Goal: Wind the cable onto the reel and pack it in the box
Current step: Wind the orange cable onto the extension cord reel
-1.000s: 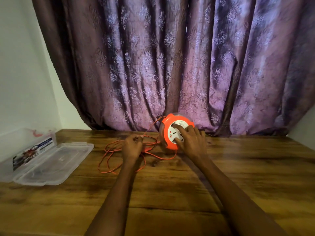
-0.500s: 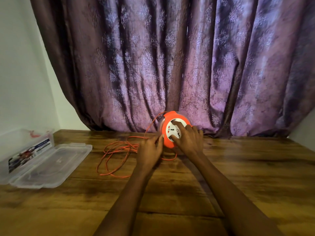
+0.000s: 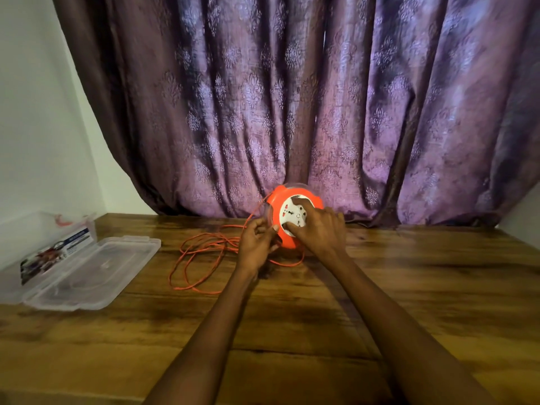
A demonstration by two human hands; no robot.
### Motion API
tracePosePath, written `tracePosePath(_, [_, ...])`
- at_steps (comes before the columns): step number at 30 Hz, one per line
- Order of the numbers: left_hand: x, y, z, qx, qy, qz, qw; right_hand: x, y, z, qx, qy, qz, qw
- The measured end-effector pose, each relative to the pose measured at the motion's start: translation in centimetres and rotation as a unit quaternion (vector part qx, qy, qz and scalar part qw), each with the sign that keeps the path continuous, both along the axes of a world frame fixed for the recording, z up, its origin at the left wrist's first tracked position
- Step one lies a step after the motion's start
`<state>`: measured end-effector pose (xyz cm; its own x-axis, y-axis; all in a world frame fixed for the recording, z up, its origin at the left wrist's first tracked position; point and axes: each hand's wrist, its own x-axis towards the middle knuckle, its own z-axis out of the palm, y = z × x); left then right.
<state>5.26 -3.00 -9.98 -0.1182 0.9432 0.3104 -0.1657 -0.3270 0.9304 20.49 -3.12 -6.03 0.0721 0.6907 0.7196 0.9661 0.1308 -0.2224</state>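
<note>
The reel [image 3: 293, 217] is an orange round drum with a white socket face, stood on edge at the back of the bench [image 3: 409, 287], face turned toward the camera. The cable [image 3: 201, 258] is thin and orange; most of it is seen lying in loose loops on the bench left of the reel, one strand rising to the drum's left rim. The box [image 3: 43, 258] is clear plastic, placed at the bench's left edge, its hinged lid [image 3: 96, 273] laid open flat.

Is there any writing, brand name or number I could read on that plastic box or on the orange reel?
Nothing here can be read.
Clear plastic box: a printed label with a picture and a dark band of text, too blurred to read.
Orange reel: its white socket face shows small red marks, too small to read.
</note>
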Motion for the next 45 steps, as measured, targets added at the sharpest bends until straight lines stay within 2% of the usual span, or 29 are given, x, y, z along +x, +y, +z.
tracePosePath(1, [0.2,0.0,-0.1,0.012,0.017,0.012,1.0,-0.4,0.1,0.3,-0.038,0.093,-0.006,0.995])
tracePosePath(2, [0.5,0.0,-0.3,0.026,0.035,0.026,0.999,-0.7,0.2,0.7,-0.089,0.211,0.003,0.973])
tracePosePath(3, [0.8,0.0,-0.4,0.039,0.05,0.038,0.997,-1.1,0.2,1.2,-0.133,0.344,0.042,0.929])
tracePosePath(5, [1.2,-0.1,-0.8,0.05,0.061,0.044,0.996,-1.6,0.4,1.7,-0.177,0.583,0.136,0.781])
tracePosePath(6, [1.3,-0.1,-1.0,0.05,0.055,0.04,0.996,-1.7,0.4,1.6,-0.19,0.639,0.152,0.73])
tracePosePath(7, [1.3,-0.2,-1.1,0.05,0.05,0.036,0.997,-1.8,0.5,1.3,-0.2,0.662,0.157,0.706])
tracePosePath(10, [1.1,-0.1,-1.5,0.068,0.053,0.047,0.995,-2.2,0.3,0.5,-0.208,0.684,0.177,0.676])
tracePosePath(12, [1.1,-0.1,-1.4,0.075,0.054,0.044,0.995,-2.4,0.4,0.4,-0.207,0.688,0.187,0.67])
tracePosePath(15, [0.8,0.1,-1.2,0.076,0.039,0.061,0.995,-2.2,0.3,0.4,-0.216,0.658,0.212,0.689])
tracePosePath(17, [0.4,0.4,-0.9,0.064,0.013,0.086,0.994,-1.6,0.3,0.1,-0.204,0.593,0.224,0.746])
tracePosePath(18, [0.1,0.6,-0.8,0.055,-0.011,0.09,0.994,-1.2,0.3,-0.1,-0.189,0.531,0.212,0.798])
tracePosePath(20, [-0.7,0.7,-0.3,0.042,-0.05,0.095,0.993,0.1,0.2,-0.2,-0.117,0.308,0.139,0.934])
tracePosePath(21, [-1.0,0.8,-0.1,0.038,-0.052,0.097,0.993,0.8,0.2,-0.2,-0.053,0.179,0.127,0.974])
tracePosePath(22, [-1.3,0.9,0.1,0.032,-0.043,0.094,0.994,1.5,0.2,-0.1,0.008,0.059,0.152,0.987])
tracePosePath(24, [-1.6,1.1,0.2,0.031,-0.013,0.083,0.996,2.4,0.4,0.6,0.056,-0.129,0.236,0.962])
tracePosePath(26, [-1.8,1.2,0.0,0.024,0.006,0.068,0.997,2.8,0.3,1.3,0.046,-0.257,0.258,0.93])
tracePosePath(28, [-2.0,1.3,-0.2,0.018,0.012,0.05,0.999,3.1,0.4,1.7,0.025,-0.333,0.242,0.911])
tracePosePath(32, [-1.5,1.1,-0.6,0.031,0.02,0.024,0.999,3.3,0.1,2.1,-0.004,-0.414,0.186,0.891])
tracePosePath(35, [-0.7,1.1,-1.1,0.017,0.006,0.007,1.0,3.5,0.4,1.9,0.045,-0.445,0.141,0.883])
tracePosePath(38, [0.2,0.7,-1.5,0.001,-0.05,-0.018,0.999,3.2,0.4,1.4,0.059,-0.382,0.097,0.917])
tracePosePath(40, [0.7,0.5,-1.3,0.003,-0.085,-0.028,0.996,2.5,0.3,1.2,0.039,-0.292,0.06,0.954])
tracePosePath(42, [1.2,0.3,-1.3,0.009,-0.099,-0.028,0.995,1.5,0.0,1.1,-0.004,-0.155,0.02,0.988])
tracePosePath(43, [1.2,0.2,-1.3,0.009,-0.103,-0.027,0.994,0.9,-0.1,1.1,-0.034,-0.077,0.007,0.996])
tracePosePath(45, [1.4,0.1,-1.5,0.014,-0.114,-0.035,0.993,-0.2,-0.3,1.6,-0.102,0.08,0.001,0.992])
